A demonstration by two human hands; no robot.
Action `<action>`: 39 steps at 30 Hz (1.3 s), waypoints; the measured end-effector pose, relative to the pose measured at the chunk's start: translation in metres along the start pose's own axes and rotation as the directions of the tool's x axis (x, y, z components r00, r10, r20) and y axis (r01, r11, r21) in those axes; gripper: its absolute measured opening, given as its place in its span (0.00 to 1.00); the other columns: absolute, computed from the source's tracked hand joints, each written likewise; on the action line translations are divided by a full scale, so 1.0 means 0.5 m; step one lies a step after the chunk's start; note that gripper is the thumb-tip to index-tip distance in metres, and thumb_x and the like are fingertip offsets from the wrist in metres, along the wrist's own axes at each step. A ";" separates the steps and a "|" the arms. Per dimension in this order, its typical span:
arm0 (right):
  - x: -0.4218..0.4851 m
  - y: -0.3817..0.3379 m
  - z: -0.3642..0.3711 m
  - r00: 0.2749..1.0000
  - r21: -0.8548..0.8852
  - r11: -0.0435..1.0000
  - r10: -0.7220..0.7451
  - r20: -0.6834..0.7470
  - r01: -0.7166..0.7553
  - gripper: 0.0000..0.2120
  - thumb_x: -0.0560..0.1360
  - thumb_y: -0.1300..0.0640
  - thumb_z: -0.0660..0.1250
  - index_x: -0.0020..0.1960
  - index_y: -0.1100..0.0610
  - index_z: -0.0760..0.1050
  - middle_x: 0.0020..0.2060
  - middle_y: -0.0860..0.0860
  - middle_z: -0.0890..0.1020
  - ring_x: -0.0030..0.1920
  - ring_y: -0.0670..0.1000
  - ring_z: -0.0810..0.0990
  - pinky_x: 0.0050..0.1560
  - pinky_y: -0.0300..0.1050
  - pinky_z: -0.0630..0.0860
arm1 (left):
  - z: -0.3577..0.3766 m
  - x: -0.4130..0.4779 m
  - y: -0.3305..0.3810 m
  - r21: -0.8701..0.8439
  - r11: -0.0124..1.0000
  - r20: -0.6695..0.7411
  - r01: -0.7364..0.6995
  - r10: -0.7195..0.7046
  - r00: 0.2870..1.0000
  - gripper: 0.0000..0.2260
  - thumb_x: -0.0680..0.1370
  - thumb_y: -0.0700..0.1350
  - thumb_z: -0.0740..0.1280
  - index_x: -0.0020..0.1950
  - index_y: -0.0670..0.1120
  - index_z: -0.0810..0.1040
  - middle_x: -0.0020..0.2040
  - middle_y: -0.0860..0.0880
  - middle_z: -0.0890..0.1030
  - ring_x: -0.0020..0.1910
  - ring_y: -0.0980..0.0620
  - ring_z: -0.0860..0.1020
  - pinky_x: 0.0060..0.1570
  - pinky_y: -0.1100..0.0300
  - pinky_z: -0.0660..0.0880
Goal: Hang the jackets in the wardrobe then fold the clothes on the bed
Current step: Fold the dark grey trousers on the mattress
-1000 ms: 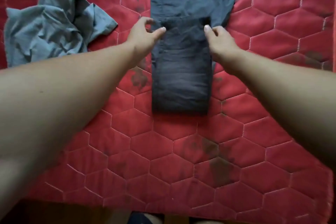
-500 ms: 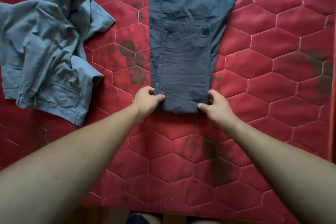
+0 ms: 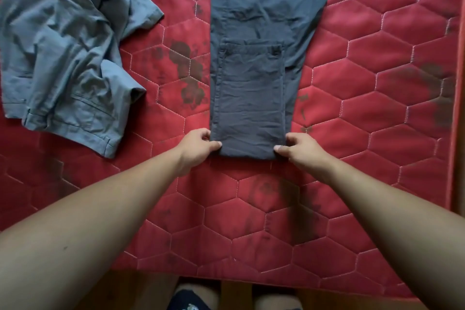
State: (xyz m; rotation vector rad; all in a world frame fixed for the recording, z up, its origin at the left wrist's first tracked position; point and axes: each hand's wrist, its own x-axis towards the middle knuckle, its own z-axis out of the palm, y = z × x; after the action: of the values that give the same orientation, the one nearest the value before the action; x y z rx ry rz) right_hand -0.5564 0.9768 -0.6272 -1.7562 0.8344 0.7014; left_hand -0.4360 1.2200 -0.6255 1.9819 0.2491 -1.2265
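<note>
My left hand [image 3: 198,145] and right hand [image 3: 299,147] pinch near corners of dark trousers [image 3: 249,98], folded once on red quilted bed [image 3: 377,113]; further fold pending. Crumpled grey garment [image 3: 68,58] left of trousers awaits folding. No wardrobe in view.

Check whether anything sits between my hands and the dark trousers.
Nothing visible does. Left hand and right hand pinch the dark trousers at their near corners; the crumpled grey garment lies apart, leftward.

Arms outstretched — left hand [image 3: 198,145], right hand [image 3: 300,150] pinching trousers [image 3: 251,98].
</note>
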 end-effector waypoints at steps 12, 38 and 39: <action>-0.056 0.026 0.056 0.958 -0.188 0.952 0.265 0.110 -0.242 0.12 0.78 0.52 0.71 0.43 0.60 0.76 0.30 0.56 0.76 0.22 0.52 0.73 0.24 0.40 0.68 | 0.018 -0.056 -0.076 0.255 0.966 0.085 0.041 -0.064 0.994 0.08 0.75 0.40 0.74 0.46 0.36 0.79 0.42 0.36 0.83 0.39 0.48 0.77 0.43 0.54 0.76; 0.173 -0.355 -0.193 0.818 -0.566 0.749 -0.536 -0.210 0.345 0.20 0.73 0.66 0.64 0.62 0.56 0.81 0.58 0.60 0.81 0.61 0.61 0.78 0.64 0.47 0.71 | -0.160 0.150 0.432 0.593 0.637 -0.026 -0.492 0.626 0.779 0.12 0.74 0.33 0.67 0.55 0.42 0.84 0.54 0.43 0.84 0.52 0.48 0.81 0.55 0.60 0.75; 0.194 -0.387 -0.211 0.825 -0.590 0.743 -0.523 -0.217 0.316 0.24 0.74 0.64 0.66 0.69 0.55 0.76 0.64 0.61 0.77 0.65 0.62 0.74 0.67 0.48 0.69 | -0.171 0.162 0.467 0.590 0.640 -0.070 -0.493 0.649 0.758 0.14 0.74 0.35 0.67 0.59 0.42 0.83 0.57 0.42 0.83 0.56 0.47 0.80 0.59 0.59 0.75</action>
State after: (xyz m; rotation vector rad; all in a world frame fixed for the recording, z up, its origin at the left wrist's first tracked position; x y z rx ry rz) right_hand -0.3362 0.9020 -0.5652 -2.5426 0.4464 0.2910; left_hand -0.2132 1.1035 -0.5536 2.4375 -0.6520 -0.6110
